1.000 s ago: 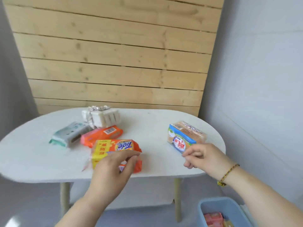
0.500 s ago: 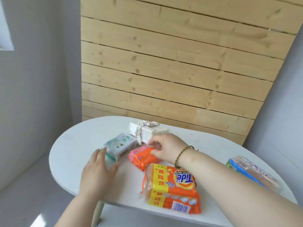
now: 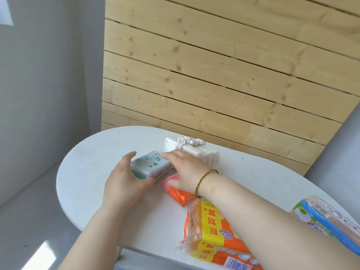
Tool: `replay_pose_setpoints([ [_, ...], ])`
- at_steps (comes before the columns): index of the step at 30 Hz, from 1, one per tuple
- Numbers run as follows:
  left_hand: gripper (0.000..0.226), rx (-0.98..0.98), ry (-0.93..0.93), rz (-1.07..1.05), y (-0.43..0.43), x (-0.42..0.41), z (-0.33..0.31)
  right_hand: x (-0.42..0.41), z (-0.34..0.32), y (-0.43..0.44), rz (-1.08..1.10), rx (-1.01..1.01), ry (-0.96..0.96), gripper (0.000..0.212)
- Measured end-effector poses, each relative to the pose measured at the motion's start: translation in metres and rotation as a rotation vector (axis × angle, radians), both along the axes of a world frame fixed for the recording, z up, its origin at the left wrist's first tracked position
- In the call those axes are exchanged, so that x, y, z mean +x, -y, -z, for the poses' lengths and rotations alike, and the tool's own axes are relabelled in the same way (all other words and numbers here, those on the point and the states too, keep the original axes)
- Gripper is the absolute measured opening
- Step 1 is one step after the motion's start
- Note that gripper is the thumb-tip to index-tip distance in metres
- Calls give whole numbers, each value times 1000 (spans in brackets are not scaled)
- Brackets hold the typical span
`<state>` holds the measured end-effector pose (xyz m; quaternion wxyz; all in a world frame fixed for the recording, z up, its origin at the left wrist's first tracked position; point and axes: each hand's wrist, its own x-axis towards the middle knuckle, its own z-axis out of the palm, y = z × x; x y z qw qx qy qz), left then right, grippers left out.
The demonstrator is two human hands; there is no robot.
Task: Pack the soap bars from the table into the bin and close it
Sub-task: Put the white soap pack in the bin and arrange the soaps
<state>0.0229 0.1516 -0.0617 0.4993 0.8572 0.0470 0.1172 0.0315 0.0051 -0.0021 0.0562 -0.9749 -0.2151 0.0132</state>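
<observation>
1. Since half a second ago, your left hand point(image 3: 122, 184) has closed round the green-and-white soap pack point(image 3: 151, 164), with the thumb under its near edge.
2. Your right hand point(image 3: 185, 170) has slid left to the pack's right end, fingers straight (probably just steadying it; the contact is hidden).
3. That pack sits over the table point(image 3: 87, 172), just beside the orange soap pack point(image 3: 180, 195). I judge the pickup is under way; the bin is out of view.

left grip point(image 3: 126, 182) clasping green soap pack point(image 3: 150, 165) | right grip point(image 3: 187, 171) fingers straight, palm down
</observation>
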Motion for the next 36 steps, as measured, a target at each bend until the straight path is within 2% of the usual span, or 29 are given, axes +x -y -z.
replay_pose_setpoints([
  [4, 65, -103, 9, -70, -9, -8, -14, -2, 2, -5, -37, -27, 72, 83],
  [6, 61, -207, 13, -79, -15, -13, -21, -4, 1, -8, -54, -27, 113, 83],
  [11, 59, -397, -11, -18, -19, -28, -41, -9, -13, -12, -67, 55, 275, 42],
  [15, 64, -405, 15, 91, -9, -40, -55, -20, -28, 5, -55, 71, 252, 41],
  [18, 53, -362, 64, 240, 7, -51, -63, -38, -44, 31, -16, 152, 255, 42],
  [20, 71, -334, 117, 384, 23, -63, -69, -57, -53, 55, 69, 222, 230, 42],
  [21, 80, -304, 143, 442, 31, -68, -72, -68, -56, 67, 116, 251, 227, 40],
  [26, 87, -40, 304, 617, 79, -96, -63, -131, -65, 129, 292, 261, 240, 34],
  [32, 57, 521, 434, 660, 125, -127, -28, -224, -50, 202, 539, 290, 210, 36],
  [34, 45, 638, 475, 696, 139, -138, -27, -257, -41, 227, 614, 320, 174, 39],
  [36, 46, 684, 564, 740, 157, -150, -27, -289, -28, 251, 704, 353, 127, 37],
])
